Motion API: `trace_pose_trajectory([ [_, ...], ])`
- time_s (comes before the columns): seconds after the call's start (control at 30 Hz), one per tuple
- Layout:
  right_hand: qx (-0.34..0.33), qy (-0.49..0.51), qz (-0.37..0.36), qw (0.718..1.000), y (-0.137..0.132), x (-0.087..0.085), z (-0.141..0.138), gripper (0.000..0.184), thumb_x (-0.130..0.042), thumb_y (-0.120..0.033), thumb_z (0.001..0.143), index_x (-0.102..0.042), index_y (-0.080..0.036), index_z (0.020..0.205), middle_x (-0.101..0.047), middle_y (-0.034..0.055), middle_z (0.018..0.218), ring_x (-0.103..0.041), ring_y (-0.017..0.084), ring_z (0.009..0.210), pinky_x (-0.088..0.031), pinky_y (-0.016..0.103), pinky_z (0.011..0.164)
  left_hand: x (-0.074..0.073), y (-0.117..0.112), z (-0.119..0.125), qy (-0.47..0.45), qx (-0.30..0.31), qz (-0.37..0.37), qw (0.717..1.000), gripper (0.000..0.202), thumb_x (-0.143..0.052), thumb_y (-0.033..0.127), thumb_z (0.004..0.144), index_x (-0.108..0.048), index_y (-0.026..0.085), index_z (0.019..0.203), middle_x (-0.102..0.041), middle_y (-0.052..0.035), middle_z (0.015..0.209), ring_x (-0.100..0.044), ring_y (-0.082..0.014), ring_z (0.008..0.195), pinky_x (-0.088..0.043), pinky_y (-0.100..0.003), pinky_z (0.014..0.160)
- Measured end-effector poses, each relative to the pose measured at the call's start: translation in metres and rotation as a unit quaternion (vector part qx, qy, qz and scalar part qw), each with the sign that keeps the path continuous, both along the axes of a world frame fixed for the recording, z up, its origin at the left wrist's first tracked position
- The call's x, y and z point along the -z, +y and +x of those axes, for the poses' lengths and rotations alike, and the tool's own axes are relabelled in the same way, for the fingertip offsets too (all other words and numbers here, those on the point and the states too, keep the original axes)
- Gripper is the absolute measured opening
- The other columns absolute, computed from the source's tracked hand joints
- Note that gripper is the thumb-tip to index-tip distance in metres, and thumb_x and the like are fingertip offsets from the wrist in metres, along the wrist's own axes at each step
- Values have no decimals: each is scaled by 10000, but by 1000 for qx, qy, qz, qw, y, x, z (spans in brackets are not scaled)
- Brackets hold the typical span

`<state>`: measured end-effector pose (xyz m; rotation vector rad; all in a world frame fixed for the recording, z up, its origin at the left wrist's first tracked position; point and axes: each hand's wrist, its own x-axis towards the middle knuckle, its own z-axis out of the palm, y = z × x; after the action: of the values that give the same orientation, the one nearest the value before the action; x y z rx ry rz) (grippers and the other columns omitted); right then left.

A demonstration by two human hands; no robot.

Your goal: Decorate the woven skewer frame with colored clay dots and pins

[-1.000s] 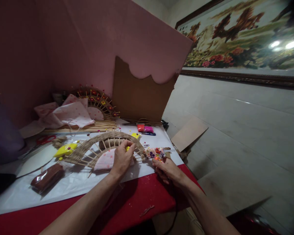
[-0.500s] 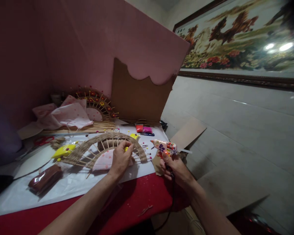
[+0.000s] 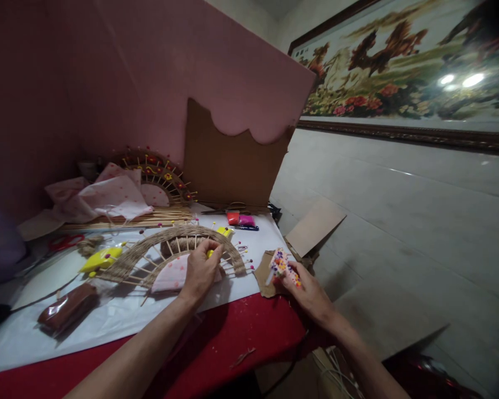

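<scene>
My left hand (image 3: 202,269) is closed in a pinch on a small yellow piece (image 3: 210,253), perhaps clay, over the fan-shaped craft (image 3: 139,252). This craft has a twine-wrapped arch, thin wooden spokes tipped with small coloured balls, and a pink dotted fabric half-circle (image 3: 170,274) at its base. My right hand (image 3: 305,288) is wrapped round a floral-patterned glue gun (image 3: 283,267). The gun is held tilted over a torn piece of cardboard (image 3: 266,280) at the table's right edge. My fingers partly hide its handle.
Yellow clay (image 3: 102,259) and a wrapped brown block (image 3: 69,310) lie left. Behind are wooden sticks (image 3: 166,215), crumpled dotted fabric (image 3: 108,194), a finished-looking decorated fan (image 3: 166,172) and red and purple packets (image 3: 239,219). Brown cardboard (image 3: 233,166) leans upright; a red cloth (image 3: 216,332) covers the front edge.
My right hand has turned the glue gun from lying sideways to a tilted pose over the torn cardboard. My left hand keeps its pinch by the craft. The view has shifted slightly.
</scene>
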<state>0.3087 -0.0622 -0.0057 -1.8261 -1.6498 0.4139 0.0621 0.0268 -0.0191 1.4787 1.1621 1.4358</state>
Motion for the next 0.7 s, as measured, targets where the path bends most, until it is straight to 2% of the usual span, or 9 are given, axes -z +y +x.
trace_pose_trajectory([
  [0.23,-70,-71,-13,995,-3,13,0,513,-546,-208,731,-404,-178,1223,-515,123,1260,-487,254,1157,-361,400,977,-3,-1,0,2,-1,5,1000,207,-566,380,743,-584,184,679,-542,24,590,-488,-142,565,-360,-238,542],
  [0.37,-80,-90,27,992,18,21,16,507,-524,-229,747,-398,-173,1235,-502,133,1255,-492,257,1154,-369,404,977,-2,0,0,8,0,1,1000,202,-560,375,744,-583,183,687,-538,24,595,-484,-144,578,-355,-236,552],
  [0.47,-61,-111,65,990,39,28,29,513,-517,-226,749,-394,-182,1245,-500,136,1251,-490,268,1160,-370,416,971,-2,0,0,9,2,1,1000,199,-557,369,745,-574,180,686,-533,23,600,-482,-142,586,-355,-232,551],
  [0.57,-54,-119,60,990,53,31,36,505,-548,-259,744,-430,-169,1226,-527,141,1216,-520,276,1115,-394,416,938,-3,0,0,8,4,1,1000,205,-551,375,749,-567,179,690,-520,28,594,-476,-138,579,-354,-229,544],
  [0.7,-73,-125,51,988,54,30,35,475,-574,-292,740,-494,-156,1188,-554,128,1177,-546,257,1071,-408,383,924,-2,1,0,10,2,-1,1000,212,-547,377,757,-567,178,687,-521,28,586,-474,-137,573,-357,-228,540],
])
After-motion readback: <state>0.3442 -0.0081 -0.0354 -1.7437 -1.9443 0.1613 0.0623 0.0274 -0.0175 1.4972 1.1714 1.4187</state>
